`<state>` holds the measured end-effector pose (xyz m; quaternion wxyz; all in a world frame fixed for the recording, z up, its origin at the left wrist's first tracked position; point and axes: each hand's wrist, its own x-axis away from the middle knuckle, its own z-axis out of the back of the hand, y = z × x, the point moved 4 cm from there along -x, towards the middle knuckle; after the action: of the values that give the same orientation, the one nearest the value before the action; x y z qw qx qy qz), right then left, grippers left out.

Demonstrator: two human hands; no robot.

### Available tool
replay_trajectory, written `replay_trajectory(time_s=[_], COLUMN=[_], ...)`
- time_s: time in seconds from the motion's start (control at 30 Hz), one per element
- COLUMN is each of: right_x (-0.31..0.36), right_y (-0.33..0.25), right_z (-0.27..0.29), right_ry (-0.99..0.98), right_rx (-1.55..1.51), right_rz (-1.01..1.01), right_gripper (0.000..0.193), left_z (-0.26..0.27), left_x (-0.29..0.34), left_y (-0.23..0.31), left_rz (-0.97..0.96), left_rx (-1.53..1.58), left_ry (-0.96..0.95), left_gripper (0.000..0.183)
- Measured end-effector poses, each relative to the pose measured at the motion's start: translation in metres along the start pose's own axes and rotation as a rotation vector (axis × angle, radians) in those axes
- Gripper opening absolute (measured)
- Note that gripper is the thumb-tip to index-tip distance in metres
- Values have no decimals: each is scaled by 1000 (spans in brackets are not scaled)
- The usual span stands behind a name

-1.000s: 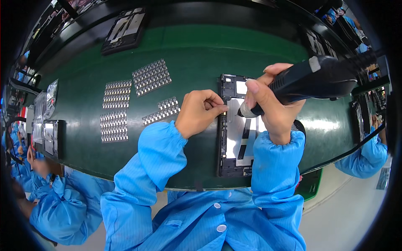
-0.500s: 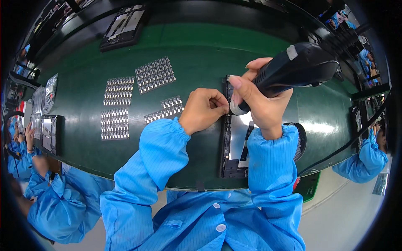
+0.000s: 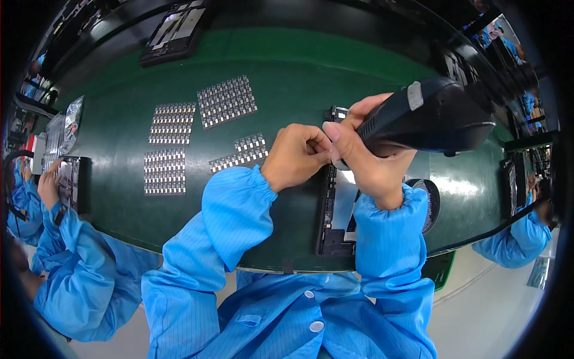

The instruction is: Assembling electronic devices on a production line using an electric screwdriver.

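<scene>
Close, downward, head-worn fisheye view over a green tabletop [image 3: 122,173]

Counted one left hand [image 3: 294,158] and one right hand [image 3: 379,173], two in all, both bare. Found one black hand tool [image 3: 427,119], one round dish [image 3: 436,203] and one green bin [image 3: 441,272]. Tallied four sheets of little circuit boards [image 3: 227,100]: three oblong and one stepped. Noted three white buttons [image 3: 317,326] down one blue coat [image 3: 275,314]. Made out three opened tablets [image 3: 341,200], perhaps more in the dim, bent edges.

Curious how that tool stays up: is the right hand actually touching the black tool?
Touching: the head view shows the right hand gripping the black tool, with thumb and fingers around it.
</scene>
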<state>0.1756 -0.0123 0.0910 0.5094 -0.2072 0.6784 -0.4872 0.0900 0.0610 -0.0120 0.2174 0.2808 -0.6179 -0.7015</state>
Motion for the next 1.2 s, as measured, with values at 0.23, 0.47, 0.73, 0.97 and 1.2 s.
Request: replay_trajectory(time_s=[0.23,0.47,0.73,0.97,1.2], right_x=[-2,-3,37,59,51], right_y=[2,-14,-41,-26,-11], right_z=[-1,28,161,195,195], right_ry=[-61,96,338,582,515], right_rx=[21,-69,-71,-51,29], right_rz=[-9,-14,69,9,-27], right_gripper=[32,37,41,31,33], left_z=[2,20,109,98,98], left_x=[0,14,66,55,47], left_y=[1,19,44,41,25], left_rz=[27,223,260,128,455], left_rx=[-122,-163,-901,-848,-339], left_ry=[14,-108,154,69,8], left_gripper=[10,19,41,40,28])
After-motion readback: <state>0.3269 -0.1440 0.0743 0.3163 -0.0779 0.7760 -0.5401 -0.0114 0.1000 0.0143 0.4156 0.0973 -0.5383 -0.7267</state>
